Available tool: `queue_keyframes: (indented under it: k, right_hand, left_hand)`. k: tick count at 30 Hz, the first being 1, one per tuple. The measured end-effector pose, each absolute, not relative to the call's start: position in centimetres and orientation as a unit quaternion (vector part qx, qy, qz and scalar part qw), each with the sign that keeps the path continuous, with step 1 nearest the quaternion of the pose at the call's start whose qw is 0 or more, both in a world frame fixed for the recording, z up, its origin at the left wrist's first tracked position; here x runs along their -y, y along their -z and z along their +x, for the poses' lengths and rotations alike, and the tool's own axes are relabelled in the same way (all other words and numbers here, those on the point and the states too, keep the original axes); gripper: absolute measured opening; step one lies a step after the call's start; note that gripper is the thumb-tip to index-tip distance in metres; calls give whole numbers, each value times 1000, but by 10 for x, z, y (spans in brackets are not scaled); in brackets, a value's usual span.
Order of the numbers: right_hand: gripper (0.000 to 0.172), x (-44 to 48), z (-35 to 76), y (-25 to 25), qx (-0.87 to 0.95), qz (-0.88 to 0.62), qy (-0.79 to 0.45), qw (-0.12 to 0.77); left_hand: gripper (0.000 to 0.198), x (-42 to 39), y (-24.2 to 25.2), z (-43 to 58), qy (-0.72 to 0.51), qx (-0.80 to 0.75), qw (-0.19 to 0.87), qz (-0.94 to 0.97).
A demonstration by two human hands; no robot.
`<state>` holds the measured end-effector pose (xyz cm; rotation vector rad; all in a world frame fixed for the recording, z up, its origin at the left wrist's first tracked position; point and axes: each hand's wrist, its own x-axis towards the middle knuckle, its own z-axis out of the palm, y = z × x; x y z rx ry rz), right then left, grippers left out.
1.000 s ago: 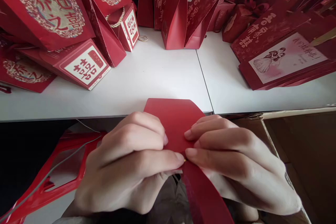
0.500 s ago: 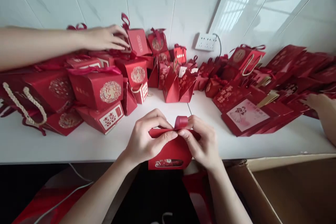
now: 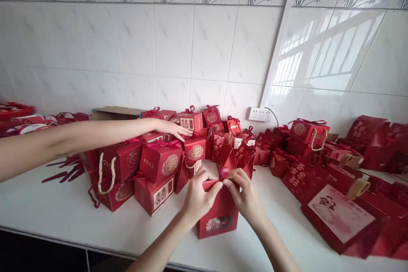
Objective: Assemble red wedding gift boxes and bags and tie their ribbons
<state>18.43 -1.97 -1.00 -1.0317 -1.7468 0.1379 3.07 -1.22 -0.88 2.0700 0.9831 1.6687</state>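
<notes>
A red gift box (image 3: 219, 214) with a small window low on its front stands upright on the white table. My left hand (image 3: 203, 193) pinches the left part of its top edge. On the other side, my right hand (image 3: 241, 189) grips the top with thumb and fingers closed. Between both hands a dark red ribbon loop (image 3: 224, 172) rises from the box's top. Just behind stand other red boxes with gold lettering (image 3: 245, 155).
Another person's arm (image 3: 95, 134) reaches in from the left over stacked red boxes (image 3: 161, 162). Red bags and boxes (image 3: 341, 216) lie on the right of the table (image 3: 47, 212). A socket strip (image 3: 259, 114) is on the tiled wall.
The view has tilted up, showing more wall. The box in my hands is now over the table instead of at its front edge. The person's hand at far right is out of view.
</notes>
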Motion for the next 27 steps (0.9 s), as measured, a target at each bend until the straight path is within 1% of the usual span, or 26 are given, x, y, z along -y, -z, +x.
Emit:
queue_keyframes:
  k: [3,6,7,9,11,12,13,15,17,20,22,23,25,27]
  right_hand:
    - [38,30,173,22,678,-470,17,565]
    - [45,45,164,29,682,-469,-14,561]
    - [47,49,163,29,689,-466,-36,553]
    - [51,54,164,27,693,-471,-84,539]
    - [53,56,169,21,687,-479,-132,530]
    - [54,57,173,18,686,-480,-153,525]
    - [55,59,176,15,689,-477,-170,519]
    - [56,63,182,10,710,-455,-182,505]
    - [55,69,185,6,737,-423,-169,499]
    - [35,74,188,4,744,-399,-145,516]
    - [29,75,187,5,735,-399,-156,526]
    - [28,75,187,6,728,-401,-170,529]
    - [28,74,184,9,706,-407,-199,544]
    - [30,73,181,11,676,-416,-219,567]
  left_hand:
    - [14,20,14,35,-603,-374,113,695]
    - [7,35,18,42,-581,-403,109,698]
    - [8,41,18,43,-569,-399,120,709]
    - [23,52,19,43,-538,-364,161,743]
    - [46,60,19,38,-497,-314,217,779]
    - [54,63,18,35,-475,-292,241,794]
    - [58,66,16,31,-456,-277,256,806]
    - [52,68,12,24,-433,-267,260,821]
    - [41,69,8,19,-422,-267,234,835]
    - [29,66,0,14,-446,-271,127,844]
    - [21,62,-7,12,-484,-286,53,825]
    - [19,59,-11,11,-498,-295,36,815]
    - [18,53,-19,10,-504,-300,50,808]
    - [16,48,-26,9,-486,-299,106,814]
